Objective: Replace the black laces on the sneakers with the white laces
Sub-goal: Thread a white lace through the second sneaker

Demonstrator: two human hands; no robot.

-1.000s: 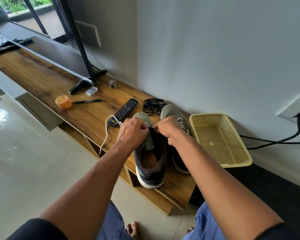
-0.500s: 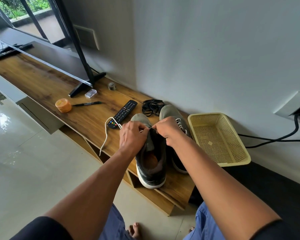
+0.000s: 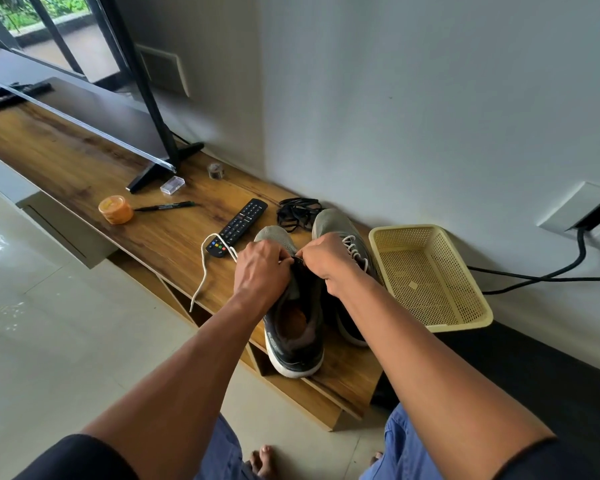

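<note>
Here, both hands work at the near grey-and-black sneaker point(image 3: 293, 317) on the long wooden counter point(image 3: 84, 168).
The left hand point(image 3: 260, 271) and right hand point(image 3: 326, 259) each pinch the white lace point(image 3: 204, 268) at the tongue, grip pressed together; its loose end trails off the counter edge; the second grey sneaker point(image 3: 340, 230), white-laced, stands just beside; the tangled black laces point(image 3: 297, 211) lie behind, near the black remote control point(image 3: 238, 223).
</note>
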